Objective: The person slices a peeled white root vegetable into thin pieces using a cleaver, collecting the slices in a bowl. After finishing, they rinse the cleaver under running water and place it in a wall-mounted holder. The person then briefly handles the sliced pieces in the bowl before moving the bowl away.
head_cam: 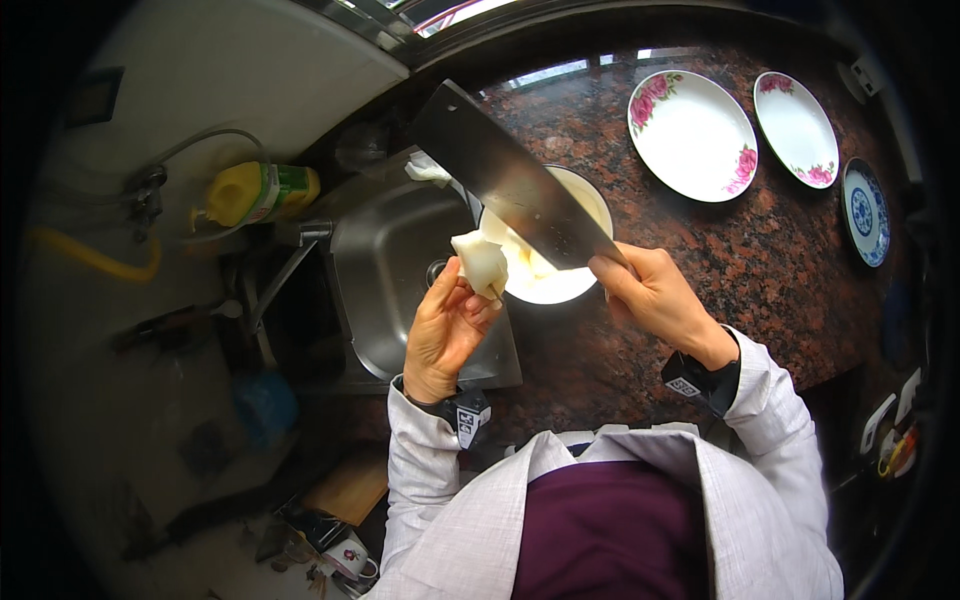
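Observation:
My left hand (450,330) holds a pale, peeled chunk of vegetable (481,264) upright between thumb and fingers, over the right edge of the sink. A wide-bladed cleaver (514,180) is gripped near its handle by my right hand (660,292); the blade slants up to the left, above a white bowl (551,294). Pale pieces (536,262) lie in the bowl, partly hidden under the blade. The cleaver's lower corner is right of the chunk, apart from it. My right fingers hide most of the handle.
A stainless steel sink (390,247) with a faucet (289,270) is on the left, a yellow jug (259,193) beyond it. On the granite counter (780,300) stand two rose-patterned plates (694,139) (796,131) and a blue-patterned dish (866,212). A floral mug (349,556) is at lower left.

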Demonstrator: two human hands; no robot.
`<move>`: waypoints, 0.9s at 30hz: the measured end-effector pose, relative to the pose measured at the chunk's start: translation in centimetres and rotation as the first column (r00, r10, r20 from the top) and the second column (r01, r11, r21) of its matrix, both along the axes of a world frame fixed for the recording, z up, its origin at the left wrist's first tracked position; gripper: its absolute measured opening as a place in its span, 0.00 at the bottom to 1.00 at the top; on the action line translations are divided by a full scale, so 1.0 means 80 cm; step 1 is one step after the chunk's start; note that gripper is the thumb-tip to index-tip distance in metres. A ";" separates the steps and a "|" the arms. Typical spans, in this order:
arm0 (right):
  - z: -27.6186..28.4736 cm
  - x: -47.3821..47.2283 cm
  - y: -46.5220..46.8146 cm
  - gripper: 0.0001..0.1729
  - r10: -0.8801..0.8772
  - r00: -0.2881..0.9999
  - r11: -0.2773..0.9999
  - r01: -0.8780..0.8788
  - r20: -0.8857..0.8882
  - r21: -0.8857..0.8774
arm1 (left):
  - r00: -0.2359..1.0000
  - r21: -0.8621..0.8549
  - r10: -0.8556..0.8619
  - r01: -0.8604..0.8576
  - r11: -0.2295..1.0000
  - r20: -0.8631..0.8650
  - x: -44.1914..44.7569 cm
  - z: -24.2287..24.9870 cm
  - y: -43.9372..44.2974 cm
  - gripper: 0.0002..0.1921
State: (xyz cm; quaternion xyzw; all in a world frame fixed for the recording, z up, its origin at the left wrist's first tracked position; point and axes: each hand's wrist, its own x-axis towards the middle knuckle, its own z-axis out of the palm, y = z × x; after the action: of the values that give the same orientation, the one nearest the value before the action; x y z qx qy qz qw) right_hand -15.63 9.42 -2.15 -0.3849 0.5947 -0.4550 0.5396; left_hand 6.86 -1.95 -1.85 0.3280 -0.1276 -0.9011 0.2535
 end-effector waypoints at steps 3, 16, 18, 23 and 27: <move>0.003 0.002 0.002 0.13 -0.033 0.998 0.996 0.029 -0.048 -0.079 | 0.999 0.111 0.041 -0.039 0.993 -0.015 0.000 -0.001 0.001 0.15; 0.000 0.011 0.016 0.14 -0.325 0.661 0.724 -0.286 -0.676 -0.627 | 0.957 -0.717 0.124 0.106 0.689 0.261 0.019 -0.019 0.030 0.24; 0.002 0.010 0.019 0.13 -0.323 0.660 0.702 -0.313 -0.679 -0.639 | 0.996 -0.337 0.062 -0.078 0.938 -0.058 0.022 -0.019 0.031 0.27; 0.019 0.002 0.028 0.06 0.024 0.990 0.866 -0.091 -0.140 -0.491 | 0.904 0.319 0.243 -0.129 0.939 -0.351 0.012 -0.008 0.009 0.21; 0.029 -0.018 0.030 0.19 0.100 0.876 0.995 -0.078 0.472 -0.065 | 0.939 0.341 0.119 -0.001 0.940 -0.323 0.008 0.010 0.004 0.15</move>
State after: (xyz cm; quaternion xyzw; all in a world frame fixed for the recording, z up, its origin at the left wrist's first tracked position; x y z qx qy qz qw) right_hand -17.10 11.81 0.17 -0.3005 0.4159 -0.5231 0.6805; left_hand 7.48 -1.60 -1.06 0.2101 0.0837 -0.9441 0.2398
